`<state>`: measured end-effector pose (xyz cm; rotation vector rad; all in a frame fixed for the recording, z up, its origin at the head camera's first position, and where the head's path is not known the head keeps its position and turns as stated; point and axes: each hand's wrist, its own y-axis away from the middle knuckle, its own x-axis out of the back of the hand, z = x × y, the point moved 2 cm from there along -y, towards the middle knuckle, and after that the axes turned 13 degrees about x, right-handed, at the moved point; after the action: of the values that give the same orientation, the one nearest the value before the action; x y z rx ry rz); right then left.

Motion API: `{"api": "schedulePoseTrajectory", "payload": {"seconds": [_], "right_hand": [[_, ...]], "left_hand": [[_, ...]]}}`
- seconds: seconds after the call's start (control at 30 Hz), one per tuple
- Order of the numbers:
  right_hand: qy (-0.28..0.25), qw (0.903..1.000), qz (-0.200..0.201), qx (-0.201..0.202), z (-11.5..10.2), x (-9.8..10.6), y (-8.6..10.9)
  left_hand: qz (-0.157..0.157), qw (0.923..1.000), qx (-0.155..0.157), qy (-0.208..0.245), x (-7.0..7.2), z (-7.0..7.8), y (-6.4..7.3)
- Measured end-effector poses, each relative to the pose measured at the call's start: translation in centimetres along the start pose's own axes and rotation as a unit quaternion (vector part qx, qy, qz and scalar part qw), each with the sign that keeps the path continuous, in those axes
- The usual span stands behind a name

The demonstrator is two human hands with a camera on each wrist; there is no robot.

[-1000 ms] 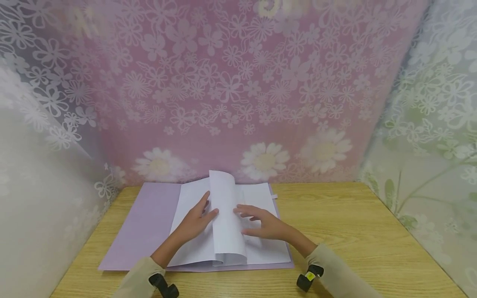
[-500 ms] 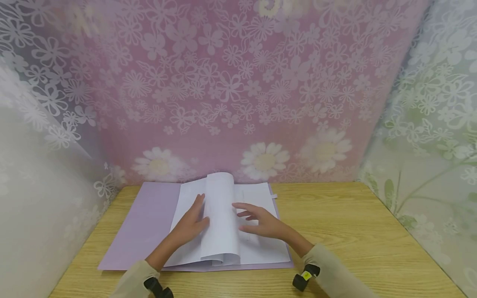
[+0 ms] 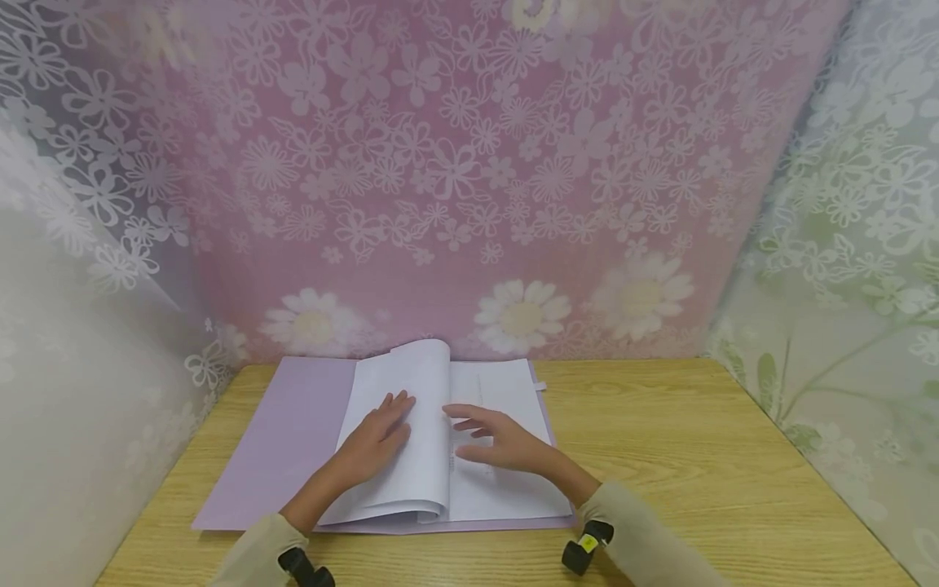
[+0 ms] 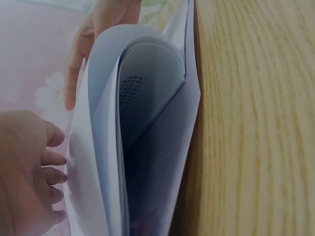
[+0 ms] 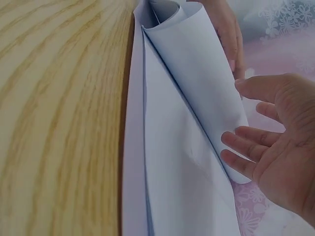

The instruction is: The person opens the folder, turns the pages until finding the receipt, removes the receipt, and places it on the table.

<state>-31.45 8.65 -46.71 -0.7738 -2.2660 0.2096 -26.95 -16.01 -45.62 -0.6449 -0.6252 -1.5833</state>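
Note:
A pale purple folder [image 3: 271,456] lies spread on the table with white paper sheets [image 3: 421,473] in it. Several sheets are turned leftward and arch in a rounded bend near the middle. My left hand [image 3: 370,448] rests on the turned sheets with its fingers extended. Beside the bend, my right hand [image 3: 506,440] hovers over the right-hand page [image 3: 506,493], fingers stretched toward the curled paper. In the left wrist view, printed lines [image 4: 132,91] show inside the arched sheets [image 4: 93,177]. The right wrist view has the right fingertips close to the curled sheets [image 5: 202,69]; contact is unclear.
The wooden table [image 3: 660,440] extends to both sides of the folder. A pink floral backdrop [image 3: 455,204] stands along its far edge, with patterned side panels at left and right. A small white tab [image 3: 540,386] sticks out at the folder's right edge.
The arched sheets have swung left and flattened, uncovering more of the right-hand page. My left hand has moved slightly left and down onto them, while my right hand has followed leftward.

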Motion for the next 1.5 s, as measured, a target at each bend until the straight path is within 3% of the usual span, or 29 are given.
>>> {"api": "schedulePoseTrajectory", "payload": {"seconds": [0.23, 0.43, 0.6, 0.9, 1.1, 1.33, 1.5], "right_hand": [[0.049, 0.998, -0.037, -0.019, 0.0, -0.9, -0.5], [0.109, 0.9905, -0.082, -0.02, -0.3, -1.7, -0.9], [0.126, 0.9865, -0.1, -0.028, -0.4, -2.1, -1.0], [0.144, 0.9828, -0.113, -0.025, -1.1, -1.8, -1.1], [0.154, 0.9837, -0.087, -0.031, -0.7, -0.1, -1.1], [0.172, 0.984, -0.029, -0.034, 0.5, 3.4, -0.8], [0.16, 0.9845, 0.01, -0.071, 2.3, 6.1, -0.1]], "left_hand": [[0.01, 0.9984, -0.032, -0.045, -0.1, -0.3, 0.1], [0.003, 0.994, -0.059, -0.092, -0.3, -0.6, 0.3], [-0.012, 0.9926, -0.044, -0.112, -0.4, -1.1, 0.2], [-0.055, 0.9952, 0.004, -0.08, -0.8, -1.8, 0.1], [-0.073, 0.9945, 0.02, -0.073, -1.1, -2.3, 0.1], [-0.078, 0.9933, 0.025, -0.081, -1.2, -2.4, 0.0], [-0.084, 0.9933, 0.016, -0.078, -1.1, -2.5, 0.0]]}}
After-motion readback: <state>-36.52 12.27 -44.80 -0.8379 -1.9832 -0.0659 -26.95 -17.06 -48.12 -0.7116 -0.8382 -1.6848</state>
